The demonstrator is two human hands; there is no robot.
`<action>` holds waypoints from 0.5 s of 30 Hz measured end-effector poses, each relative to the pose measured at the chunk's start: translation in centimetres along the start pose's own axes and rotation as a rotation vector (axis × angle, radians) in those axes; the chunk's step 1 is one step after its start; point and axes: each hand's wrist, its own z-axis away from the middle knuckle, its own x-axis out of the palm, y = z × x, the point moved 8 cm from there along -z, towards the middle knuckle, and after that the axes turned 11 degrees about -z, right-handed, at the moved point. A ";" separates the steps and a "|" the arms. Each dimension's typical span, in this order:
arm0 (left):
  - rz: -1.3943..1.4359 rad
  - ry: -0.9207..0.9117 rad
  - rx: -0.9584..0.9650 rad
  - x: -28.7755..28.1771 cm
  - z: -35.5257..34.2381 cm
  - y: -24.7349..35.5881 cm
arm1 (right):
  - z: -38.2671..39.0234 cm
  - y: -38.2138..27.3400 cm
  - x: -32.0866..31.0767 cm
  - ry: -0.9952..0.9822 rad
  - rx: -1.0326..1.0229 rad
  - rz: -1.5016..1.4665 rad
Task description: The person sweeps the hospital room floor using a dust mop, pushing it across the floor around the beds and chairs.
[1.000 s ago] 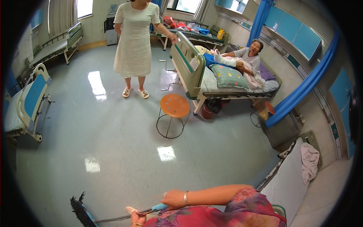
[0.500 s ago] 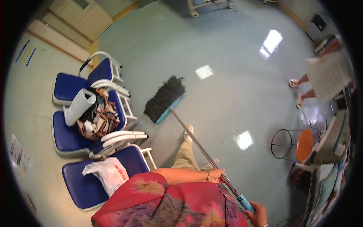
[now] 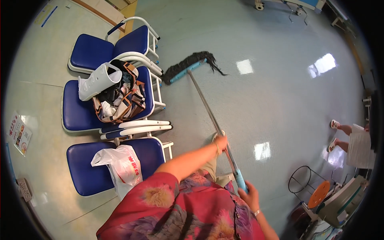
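A flat mop [image 3: 209, 105] with a long metal pole runs from my hands out to the floor. Its dark shaggy head [image 3: 185, 64], backed by a light blue plate, lies beside the chair legs, strands trailing to the right. My left hand [image 3: 220, 142] is wrapped round the middle of the pole. Around the light blue grip at the pole's near end, my right hand [image 3: 249, 196] is closed. Both forearms reach in from below, past a red patterned shirt.
Blue padded chairs [image 3: 86, 170] with white frames line the left wall. They carry a stuffed bag [image 3: 124, 98], a white plastic container [image 3: 100, 82] and a white plastic bag [image 3: 124, 162]. At right are an orange round stool [image 3: 319, 194] and another person's legs [image 3: 340, 140]. A wheeled bed [image 3: 296, 6] stands far off.
The mop head has swung forward and closer to the chairs, its strands now trailing right. My left arm has reached farther forward. The whole view has shifted, bringing the chairs nearer the middle.
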 end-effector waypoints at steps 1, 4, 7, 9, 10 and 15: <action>-0.014 0.024 -0.006 -2.5 -2.1 2.8 | -3.0 -2.4 2.1 -0.044 0.151 -0.140; -0.313 -0.027 0.194 -11.4 -13.5 9.3 | -10.7 -9.8 8.4 -0.110 0.160 -0.375; -0.708 0.246 0.206 -17.0 -15.6 16.8 | -15.6 -13.6 12.5 -0.263 0.310 -0.503; -0.813 0.156 0.311 -17.7 -17.2 16.8 | -16.4 -15.6 14.1 -0.313 0.235 -0.471; -0.932 0.050 0.421 -16.8 -16.3 17.4 | -15.5 -15.8 13.2 -0.297 0.272 -0.427; 0.273 -0.295 0.194 -4.1 -2.7 8.1 | -5.2 -9.4 3.0 -0.327 0.200 -0.028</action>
